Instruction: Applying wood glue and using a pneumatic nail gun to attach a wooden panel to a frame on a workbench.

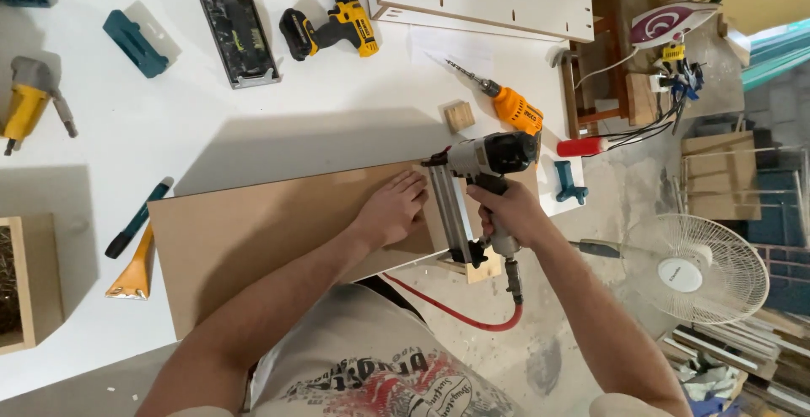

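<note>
Our right hand [509, 212] grips the grey pneumatic nail gun [472, 189], nose pointing left, magazine running toward us; our left hand [394, 210] lies flat and spread on the tan wooden board [253, 231].

Bare forearms; a light grey T-shirt [371, 375] printed in black and red.

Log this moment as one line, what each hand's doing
left hand: flat on brown board | right hand: gripping nail gun at board's end | red air hose: attached below | surface: white table
</note>
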